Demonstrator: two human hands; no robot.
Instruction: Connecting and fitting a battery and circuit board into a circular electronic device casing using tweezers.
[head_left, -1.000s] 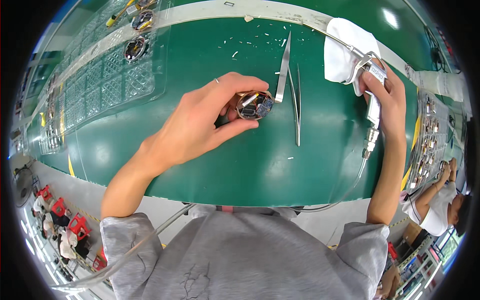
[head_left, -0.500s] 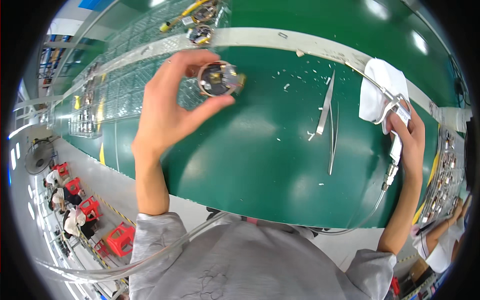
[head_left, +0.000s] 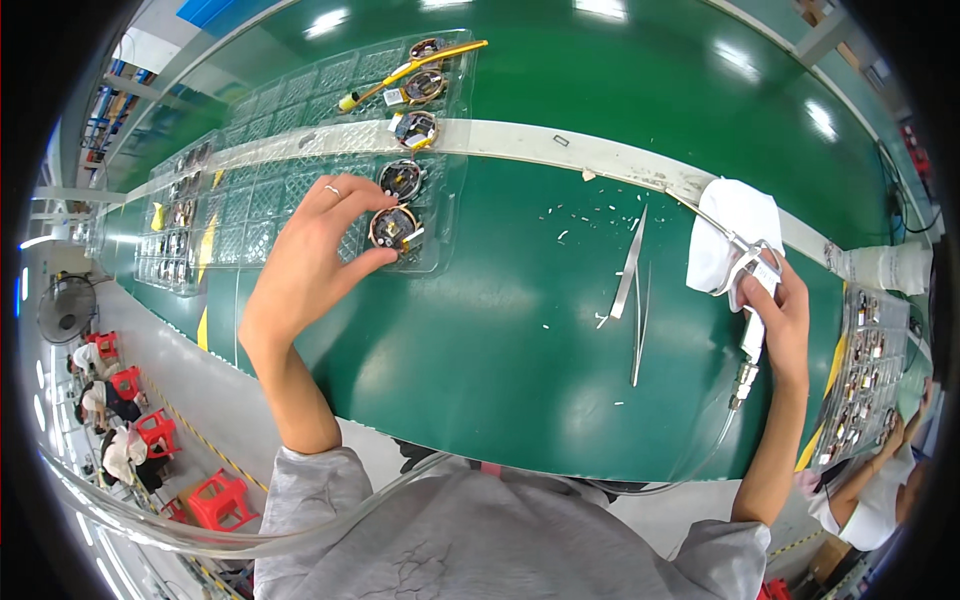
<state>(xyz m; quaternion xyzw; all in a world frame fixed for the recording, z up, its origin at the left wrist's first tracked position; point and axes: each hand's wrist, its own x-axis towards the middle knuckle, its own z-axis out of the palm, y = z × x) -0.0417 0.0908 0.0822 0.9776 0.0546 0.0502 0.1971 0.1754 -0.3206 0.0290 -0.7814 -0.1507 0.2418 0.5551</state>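
My left hand [head_left: 305, 250] is curved with thumb and fingertips at opposite edges of a round watch-like electronic module [head_left: 391, 230], which sits at the near right corner of a clear plastic compartment tray [head_left: 290, 185]. Just beyond it in the same column are several similar round modules [head_left: 402, 179]. My right hand [head_left: 780, 310] is closed around a metal air blow gun [head_left: 754, 340] with a thin nozzle and a hose. A white cloth [head_left: 722, 235] lies against the gun, partly behind it. Between my hands, a pair of metal tweezers [head_left: 630, 275] rests on the green table.
A yellow stick-like tool [head_left: 410, 70] lies across the far modules. White scraps [head_left: 563, 237] dot the table near the tweezers. Another filled tray [head_left: 175, 225] stands at left, more modules [head_left: 865, 370] at right. A person's arm [head_left: 880, 460] is at the right edge.
My left hand has brought the round module from above the table down into the tray's corner. My right hand still holds the blow gun and cloth. The whole view has shifted.
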